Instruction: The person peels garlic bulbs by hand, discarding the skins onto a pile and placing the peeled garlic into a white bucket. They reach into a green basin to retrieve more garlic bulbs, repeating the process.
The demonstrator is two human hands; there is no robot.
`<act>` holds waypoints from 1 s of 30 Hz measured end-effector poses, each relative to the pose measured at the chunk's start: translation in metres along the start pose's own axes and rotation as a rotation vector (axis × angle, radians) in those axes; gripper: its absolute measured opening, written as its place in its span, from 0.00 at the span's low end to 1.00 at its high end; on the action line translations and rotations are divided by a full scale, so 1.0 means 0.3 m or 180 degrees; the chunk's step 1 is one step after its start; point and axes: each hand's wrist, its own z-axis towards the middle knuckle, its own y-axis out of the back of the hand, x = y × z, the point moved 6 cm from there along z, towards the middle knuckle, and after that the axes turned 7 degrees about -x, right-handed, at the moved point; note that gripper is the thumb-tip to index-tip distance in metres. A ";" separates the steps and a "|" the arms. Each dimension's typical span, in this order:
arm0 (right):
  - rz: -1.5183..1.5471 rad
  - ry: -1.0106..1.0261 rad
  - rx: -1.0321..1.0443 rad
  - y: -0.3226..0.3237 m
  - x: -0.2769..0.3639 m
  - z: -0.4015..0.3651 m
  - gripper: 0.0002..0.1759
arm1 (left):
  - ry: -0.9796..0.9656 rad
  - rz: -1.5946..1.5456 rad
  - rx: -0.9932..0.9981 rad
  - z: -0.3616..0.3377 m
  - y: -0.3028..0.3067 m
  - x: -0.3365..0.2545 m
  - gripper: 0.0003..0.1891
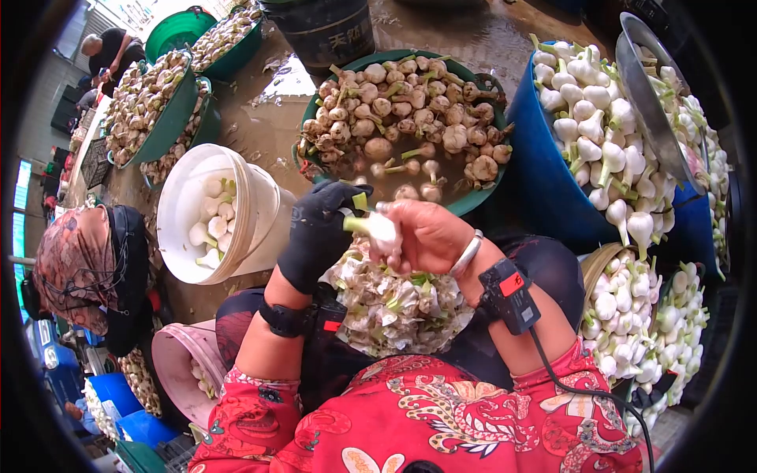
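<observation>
A white garlic bulb (382, 228) with a short green stem is held in my right hand (432, 233), whose bare fingers curl around it. The bulb's stem points left toward my left hand (317, 225), which wears a black glove. Those gloved fingers are closed, close against the stem. A small green stem piece (360, 201) shows at their tips; anything else inside them is hidden. Below both hands, a heap of papery garlic peelings (398, 303) lies in my lap. Ahead, a green basin (505, 169) contains unpeeled garlic bulbs in murky water.
A white bucket (175, 236) with some peeled garlic stands left. To the right, a blue tub (530, 169) is heaped with white bulbs, a metal basin (643, 94) leaning on it. A pink bucket (169, 347) sits lower left. Another person (87, 268) is bent over at far left.
</observation>
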 end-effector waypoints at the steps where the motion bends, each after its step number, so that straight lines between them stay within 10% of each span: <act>1: 0.0142 -0.0346 0.0214 -0.016 -0.021 -0.008 0.18 | 0.0081 -0.0251 0.0024 -0.005 -0.014 0.005 0.13; 4: 0.0386 -0.0826 0.0477 -0.024 -0.032 -0.012 0.17 | 0.0803 -0.1164 -0.0206 -0.036 -0.038 0.045 0.17; 5: 0.0239 -0.0548 0.0273 -0.008 -0.012 -0.007 0.17 | 0.2143 -0.2689 -0.0271 -0.061 -0.067 0.100 0.21; 9: 0.0094 -0.0088 -0.0096 0.039 0.031 0.011 0.16 | 0.1550 -0.2800 0.0166 -0.063 -0.039 0.048 0.21; 12: -0.0033 -0.0078 -0.0257 0.036 0.030 0.017 0.14 | 0.2476 -0.3889 0.0116 -0.077 -0.067 0.020 0.19; 14: -0.0345 0.0244 -0.0749 0.052 0.046 0.024 0.11 | 0.2340 -0.2785 0.0150 -0.070 -0.042 0.020 0.18; 16: -0.0145 0.0782 -0.0978 0.062 0.060 0.034 0.08 | 0.2413 -0.2699 0.0248 -0.075 -0.044 0.032 0.17; 19: -0.2927 0.3183 -0.1383 0.008 0.181 -0.039 0.08 | 0.2846 -0.3896 -0.0125 -0.090 -0.062 0.083 0.13; 22: -0.3854 0.3958 -0.0698 -0.127 0.204 -0.133 0.07 | 0.0900 -0.0891 0.0065 -0.059 0.042 0.155 0.15; 24: -0.4205 0.3048 0.0040 -0.109 0.062 -0.066 0.08 | 0.0268 -0.0192 0.0079 -0.035 0.069 0.107 0.15; 26: -0.5051 0.1416 0.0666 -0.062 -0.091 -0.007 0.10 | 0.2637 -0.3544 -0.0560 -0.099 -0.005 0.196 0.14; 30: -0.4714 0.1313 0.0775 -0.045 -0.099 -0.007 0.14 | 0.2390 -0.3011 -0.0778 -0.083 -0.003 0.157 0.13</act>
